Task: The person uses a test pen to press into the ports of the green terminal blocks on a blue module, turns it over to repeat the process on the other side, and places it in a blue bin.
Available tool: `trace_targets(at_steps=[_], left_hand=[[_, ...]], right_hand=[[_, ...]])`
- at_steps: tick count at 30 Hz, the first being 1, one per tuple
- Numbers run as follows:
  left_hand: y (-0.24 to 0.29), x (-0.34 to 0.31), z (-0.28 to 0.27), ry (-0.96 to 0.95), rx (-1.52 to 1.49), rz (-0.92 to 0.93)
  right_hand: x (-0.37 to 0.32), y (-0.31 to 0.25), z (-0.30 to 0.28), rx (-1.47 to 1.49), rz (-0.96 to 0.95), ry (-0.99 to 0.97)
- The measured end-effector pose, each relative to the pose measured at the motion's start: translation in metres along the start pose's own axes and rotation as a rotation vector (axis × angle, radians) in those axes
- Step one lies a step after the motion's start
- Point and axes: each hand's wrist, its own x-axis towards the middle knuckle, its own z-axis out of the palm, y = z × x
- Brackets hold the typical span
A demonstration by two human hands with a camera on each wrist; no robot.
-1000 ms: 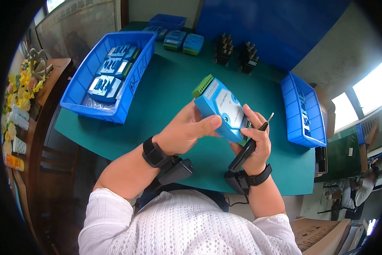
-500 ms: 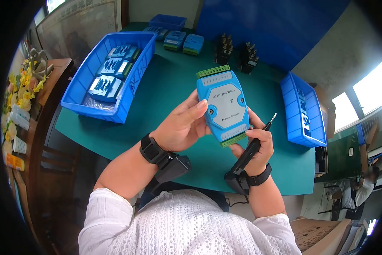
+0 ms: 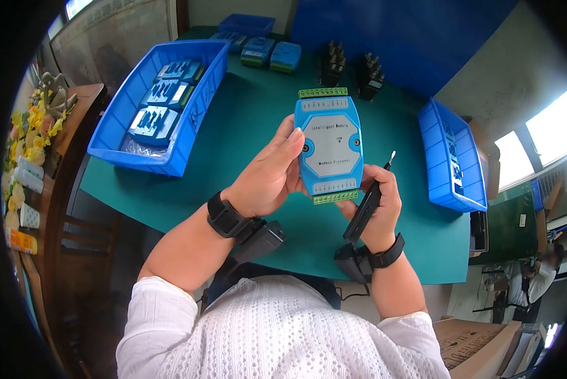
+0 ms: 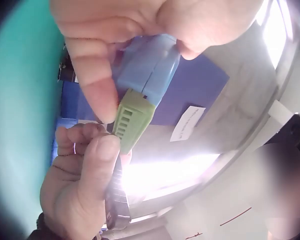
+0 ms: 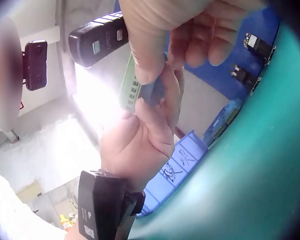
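Now the left hand (image 3: 264,174) curls round the Intelligent Module (image 3: 331,142) at nine o'clock; the right hand (image 3: 383,211) clasps a black handheld tool (image 3: 364,215), touching the six-o'clock green terminal block (image 3: 335,198).

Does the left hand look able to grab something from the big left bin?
Probably not right now: the left hand is gripping the blue box. If it let go, likely yes, since the big left bin is open and only table lies between.
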Motion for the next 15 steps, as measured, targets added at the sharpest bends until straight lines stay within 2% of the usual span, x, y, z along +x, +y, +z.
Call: trace_targets(at_steps=[5,15], left_hand=[[-0.0002,0.0001,0.0005,0.044,0.061,-0.03],[-0.004,0.0009,-0.0004,0.054,0.139,0.021]], right_hand=[[0.0003,0.0019,0.0001,-0.003,0.03,-0.03],[0.0024,-0.0036,-0.0012,-0.019,0.009,-0.076]])
